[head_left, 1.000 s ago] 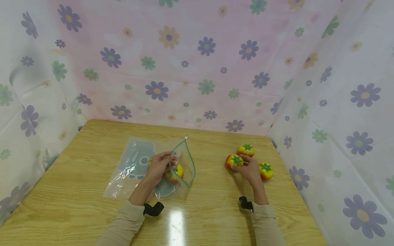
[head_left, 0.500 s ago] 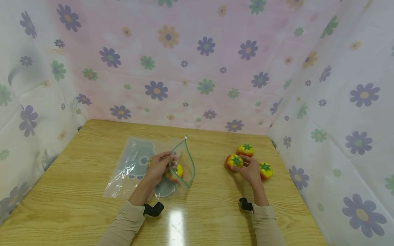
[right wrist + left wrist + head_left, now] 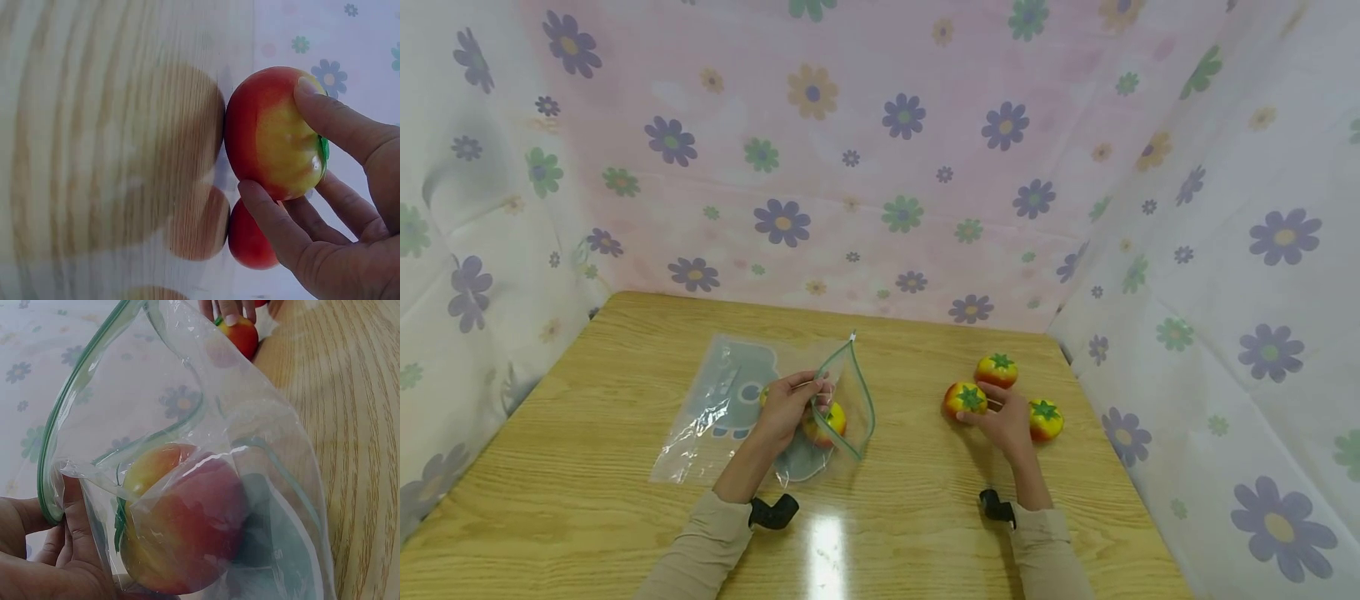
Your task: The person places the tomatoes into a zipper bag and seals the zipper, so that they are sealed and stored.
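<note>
My left hand (image 3: 787, 407) pinches the green-edged rim of a clear zip bag (image 3: 859, 392), holding its mouth apart. Through the plastic, a red-and-yellow toy tomato (image 3: 187, 525) with a green leaf top shows inside the bag; part of another yellow one is half hidden behind my left hand. On the right, my right hand (image 3: 1006, 419) holds a second toy tomato (image 3: 964, 402) between thumb and fingers, at the table surface. Two more toy tomatoes stand close by, one behind (image 3: 997, 370) and one to the right of the hand (image 3: 1045, 420).
The bag lies across the left-centre of the wooden table (image 3: 895, 533), its printed grey-blue figure (image 3: 747, 387) facing up. A white zip slider (image 3: 852, 337) sits at the mouth's far corner. Flowered cloth (image 3: 880, 167) walls off the back and both sides.
My right hand has shifted slightly left and nearer, with the toy tomato in its fingers. The left hand and the bag stay where they were.
</note>
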The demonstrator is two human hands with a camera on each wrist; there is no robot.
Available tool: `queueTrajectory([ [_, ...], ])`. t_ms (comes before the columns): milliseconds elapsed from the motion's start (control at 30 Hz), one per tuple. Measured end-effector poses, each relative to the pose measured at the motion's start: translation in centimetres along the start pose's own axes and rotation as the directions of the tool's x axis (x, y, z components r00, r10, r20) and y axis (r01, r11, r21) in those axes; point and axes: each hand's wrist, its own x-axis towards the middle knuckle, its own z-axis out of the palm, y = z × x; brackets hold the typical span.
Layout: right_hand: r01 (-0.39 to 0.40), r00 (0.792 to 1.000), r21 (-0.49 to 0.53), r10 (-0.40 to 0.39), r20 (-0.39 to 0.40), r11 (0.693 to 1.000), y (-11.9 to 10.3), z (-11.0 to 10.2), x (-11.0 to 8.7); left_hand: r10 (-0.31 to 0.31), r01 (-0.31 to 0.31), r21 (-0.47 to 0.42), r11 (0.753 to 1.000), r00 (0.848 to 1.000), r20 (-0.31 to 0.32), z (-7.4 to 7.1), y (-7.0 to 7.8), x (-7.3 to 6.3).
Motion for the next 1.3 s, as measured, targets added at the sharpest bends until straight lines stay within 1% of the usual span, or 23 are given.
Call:
queueTrajectory([
  [233, -0.011, 0.999, 0.01, 0.01, 0.042, 1.0, -0.4, 0.5, -0.6, 0.0, 0.0, 0.002, 1.0, 1.0, 0.001, 0.0, -0.2, 0.0],
  [367, -0.008, 0.995, 0.086, -0.001, 0.104, 0.996, -0.3, 1.1, -0.7, -0.001, 0.001, 0.015, 1.0, 1.0, 0.0, 0.1, -0.3, -0.1],
  [467, 0.002, 0.991, 0.155, -0.023, 0.132, 0.988, -0.5, 1.4, -0.9, 0.003, -0.003, 0.029, 1.0, 1.0, 0.0, 0.2, -0.4, 0.0],
  [533, 0.009, 0.99, 0.18, -0.034, 0.138, 0.984, -0.6, 1.6, -1.1, 0.002, -0.002, 0.029, 1.0, 1.0, 0.0, 0.1, -0.4, 0.0],
  [700, 0.05, 0.984, 0.213, -0.085, 0.159, 0.976, -0.7, 1.8, -1.2, 0.004, -0.004, 0.035, 0.999, 1.0, 0.002, 0.0, -0.5, 0.0],
  [867, 0.098, 0.974, 0.218, -0.139, 0.181, 0.971, -0.8, 1.8, -1.2, 0.002, -0.002, 0.04, 0.999, 1.0, -0.002, 0.0, -0.4, 0.0],
  [1000, 0.142, 0.957, 0.233, -0.194, 0.218, 0.962, -0.8, 2.0, -1.0, 0.001, -0.001, 0.043, 0.999, 1.0, -0.006, 0.0, -0.4, 0.0],
  [1100, 0.179, 0.936, 0.257, -0.245, 0.252, 0.95, -0.6, 2.3, -0.7, 0.001, -0.001, 0.041, 0.999, 1.0, -0.004, 0.0, -0.3, 0.1],
  [1300, 0.202, 0.903, 0.284, -0.29, 0.316, 0.937, -0.7, 2.7, -0.6, 0.0, 0.0, 0.045, 0.999, 1.0, -0.003, 0.1, -0.2, 0.1],
])
